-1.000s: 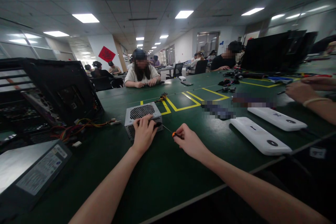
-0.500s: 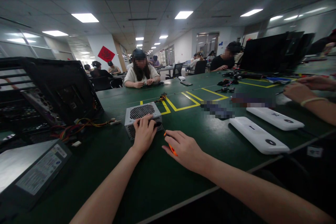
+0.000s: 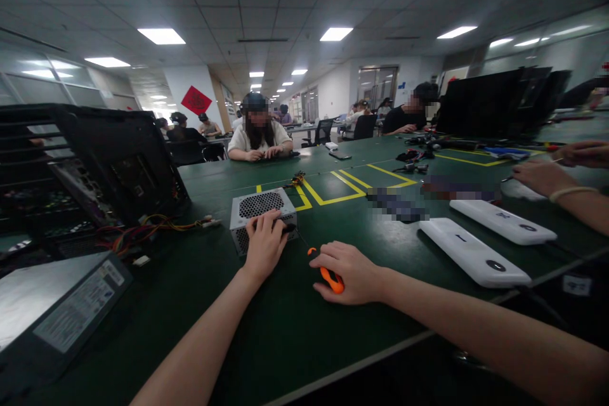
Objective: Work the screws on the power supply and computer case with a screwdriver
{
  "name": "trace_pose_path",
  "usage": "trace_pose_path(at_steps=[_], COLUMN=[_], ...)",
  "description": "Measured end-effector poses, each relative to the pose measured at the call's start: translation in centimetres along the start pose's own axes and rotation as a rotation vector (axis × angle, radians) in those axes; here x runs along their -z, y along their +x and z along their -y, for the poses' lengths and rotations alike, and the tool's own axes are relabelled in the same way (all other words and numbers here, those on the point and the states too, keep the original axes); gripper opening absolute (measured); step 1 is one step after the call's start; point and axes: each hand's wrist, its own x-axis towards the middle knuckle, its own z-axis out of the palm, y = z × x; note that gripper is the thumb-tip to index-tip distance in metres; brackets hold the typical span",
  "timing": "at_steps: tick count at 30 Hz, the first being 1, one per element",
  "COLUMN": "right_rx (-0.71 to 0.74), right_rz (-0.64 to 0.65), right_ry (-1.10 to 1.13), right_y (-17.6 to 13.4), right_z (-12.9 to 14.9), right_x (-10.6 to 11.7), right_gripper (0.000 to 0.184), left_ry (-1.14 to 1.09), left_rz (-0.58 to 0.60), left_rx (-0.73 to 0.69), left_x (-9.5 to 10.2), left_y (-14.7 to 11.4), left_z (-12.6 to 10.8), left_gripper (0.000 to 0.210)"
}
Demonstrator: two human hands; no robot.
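Note:
A grey metal power supply (image 3: 264, 202) with a perforated honeycomb grille stands on the green table. Curled over its near face, my left hand (image 3: 265, 241) steadies it; a small black piece (image 3: 288, 228) shows by the fingertips, its kind unclear. To the right, my right hand (image 3: 349, 274) grips a screwdriver (image 3: 333, 280) by its orange and black handle. Its thin shaft slants up and left toward the power supply's near right side. Whether the tip touches the case I cannot tell.
An open black computer case (image 3: 137, 165) with loose coloured wires and a second power supply (image 3: 78, 304) stand on the left. Two white power banks (image 3: 471, 250) lie on the right. A neighbour's hands (image 3: 542, 174) work at far right; another person (image 3: 261, 133) sits opposite.
My right hand has moved right and slightly down with the screwdriver, showing more of its handle. My left hand stays on the power supply. The view has shifted a little.

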Motion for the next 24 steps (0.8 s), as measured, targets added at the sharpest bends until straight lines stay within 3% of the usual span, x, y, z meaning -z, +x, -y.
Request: trace_pose_path(at_steps=[3, 6, 10, 13, 17, 19, 22, 24], right_rx=[-0.058, -0.149, -0.083, -0.057, -0.163, -0.193, -0.117, -0.074], right_rz=[-0.06, -0.09, -0.086, -0.096, -0.116, -0.124, -0.114, -0.112], right_ry=[0.012, 0.004, -0.125, -0.16, -0.094, -0.06, -0.101, -0.13], right_y=[-0.2, -0.2, -0.2, -0.1, -0.1, -0.1, -0.1, 0.0], right_z=[0.2, 0.6, 0.8, 0.9, 1.1, 1.1, 1.1, 1.1], right_x=[0.0, 0.0, 0.2, 0.3, 0.1, -0.1, -0.2, -0.1], right_gripper=[0.033, 0.023, 0.01, 0.012, 0.028, 0.025, 0.015, 0.011], left_ry=[0.0, 0.005, -0.013, -0.185, -0.52, -0.732, -1.09, -1.309], left_rz=[0.009, 0.009, -0.04, 0.079, 0.33, 0.428, 0.514, 0.509], left_rx=[-0.009, -0.023, 0.057, 0.142, 0.376, 0.51, 0.787, 0.953], left_x=[0.1, 0.5, 1.1, 1.1, 0.1, -0.3, -0.4, -0.2], left_y=[-0.1, -0.3, -0.7, -0.9, -0.9, -0.7, -0.5, -0.4], left_z=[-0.1, -0.2, -0.6, -0.8, -1.0, -1.0, -1.2, -1.3], left_gripper=[0.011, 0.014, 0.02, 0.017, 0.017, 0.021, 0.031, 0.03])
